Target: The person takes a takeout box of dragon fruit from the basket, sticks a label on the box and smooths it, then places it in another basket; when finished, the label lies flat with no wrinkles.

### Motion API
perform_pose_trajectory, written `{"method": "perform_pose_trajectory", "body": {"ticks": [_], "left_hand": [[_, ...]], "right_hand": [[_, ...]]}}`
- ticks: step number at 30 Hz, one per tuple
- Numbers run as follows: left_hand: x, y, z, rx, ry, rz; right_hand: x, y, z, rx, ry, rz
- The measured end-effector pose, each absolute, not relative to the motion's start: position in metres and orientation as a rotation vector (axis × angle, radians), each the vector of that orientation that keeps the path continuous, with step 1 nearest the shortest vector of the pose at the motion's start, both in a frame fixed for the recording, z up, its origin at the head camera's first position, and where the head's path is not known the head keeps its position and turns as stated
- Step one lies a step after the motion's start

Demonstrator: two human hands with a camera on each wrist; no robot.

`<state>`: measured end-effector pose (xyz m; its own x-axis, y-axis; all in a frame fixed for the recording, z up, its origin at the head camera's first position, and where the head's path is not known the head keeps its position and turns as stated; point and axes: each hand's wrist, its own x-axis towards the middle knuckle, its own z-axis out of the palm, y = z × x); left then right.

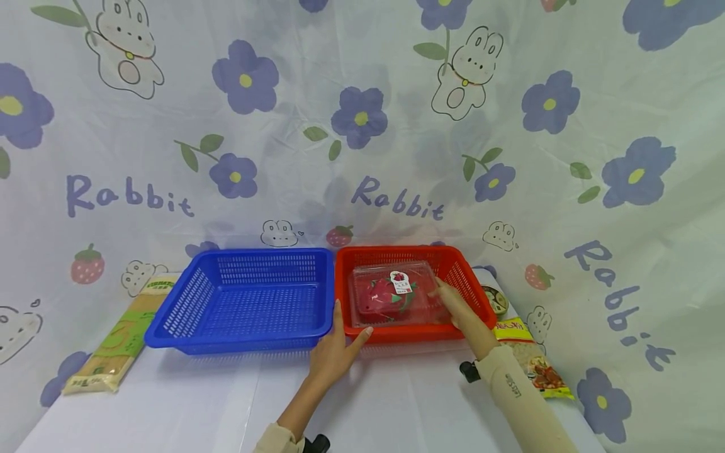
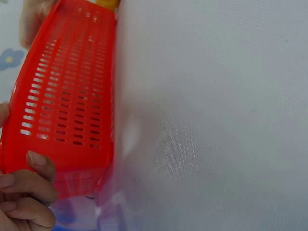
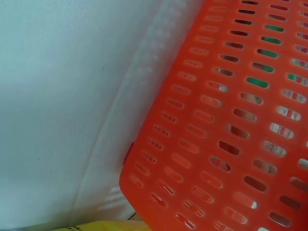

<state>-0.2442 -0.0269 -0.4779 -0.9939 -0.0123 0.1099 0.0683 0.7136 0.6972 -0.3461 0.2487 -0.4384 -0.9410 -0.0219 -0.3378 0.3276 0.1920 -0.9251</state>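
Note:
A red perforated basket (image 1: 478, 302) stands beside a blue perforated basket (image 1: 266, 308) on the white table. Inside the red one lies a clear plastic box (image 1: 421, 277) with a white label and a pink-and-green dragon fruit (image 1: 378, 296) in it. At the box's right side my right hand (image 1: 450, 301) grips its edge; some fingertips are hidden behind the clear plastic. My left hand (image 1: 334, 352) holds the red basket's front-left corner, its thumb over the rim. In the left wrist view, its curled fingers (image 2: 31, 192) lie against the outside of that corner.
Left of the blue basket lies a green-and-tan packet of noodles (image 1: 127, 333). On the right are a yellow-topped food packet (image 1: 532, 358) and a round tin (image 1: 495, 300), partly behind the red basket. A patterned cloth (image 1: 306, 157) hangs directly behind both baskets.

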Motion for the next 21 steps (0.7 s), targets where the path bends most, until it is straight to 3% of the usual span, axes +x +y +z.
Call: {"method": "perform_pose_trajectory", "body": {"ticks": [21], "left_hand": [[-0.255,-0.037,-0.469,-0.033,-2.867,-1.162]], "right_hand": [[-0.354,0.236,-0.445,0.258,2.823,-1.294]]}}
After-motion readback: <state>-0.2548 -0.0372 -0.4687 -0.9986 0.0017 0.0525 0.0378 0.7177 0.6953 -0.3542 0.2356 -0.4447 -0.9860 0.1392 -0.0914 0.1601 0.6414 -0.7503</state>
